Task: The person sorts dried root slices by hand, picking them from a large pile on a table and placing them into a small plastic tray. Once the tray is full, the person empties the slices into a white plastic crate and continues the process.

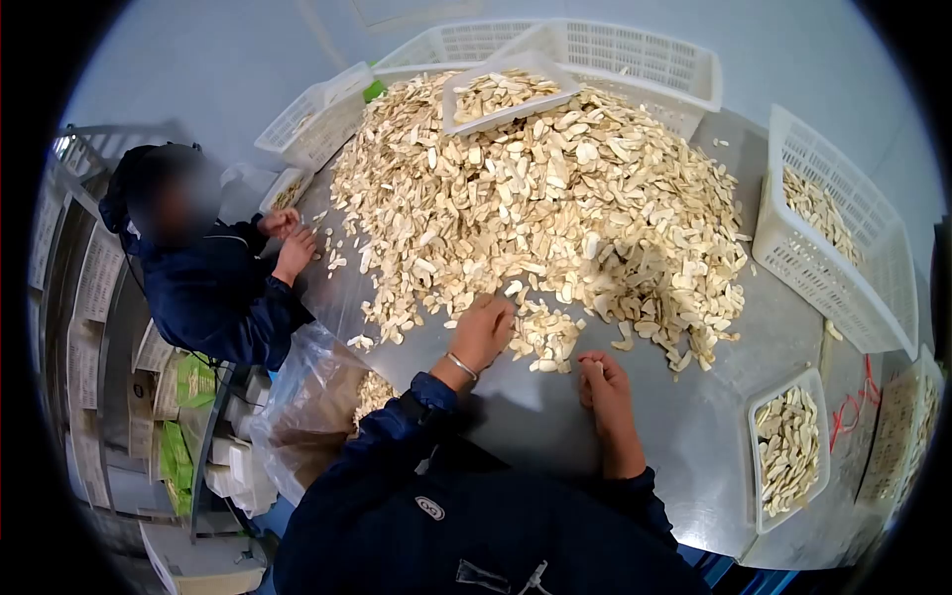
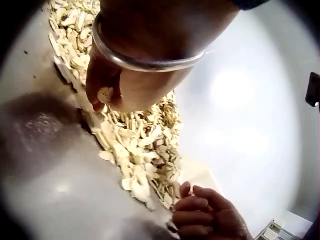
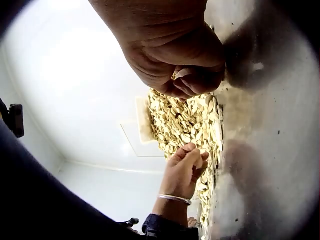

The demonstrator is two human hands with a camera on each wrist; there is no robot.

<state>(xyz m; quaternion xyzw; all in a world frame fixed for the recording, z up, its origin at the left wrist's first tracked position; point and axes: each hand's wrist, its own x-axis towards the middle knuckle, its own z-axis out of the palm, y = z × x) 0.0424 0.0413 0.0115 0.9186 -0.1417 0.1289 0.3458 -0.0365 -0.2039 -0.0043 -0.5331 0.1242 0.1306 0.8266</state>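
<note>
On the head view, bare steel table is seen between pile of slices and near edge; left hand is curled on pile rim, right hand pinches a slice; small basket holds slices. Left wrist view: thumb pinches a slice. Right wrist view: fingers curled, contents obscured.
</note>
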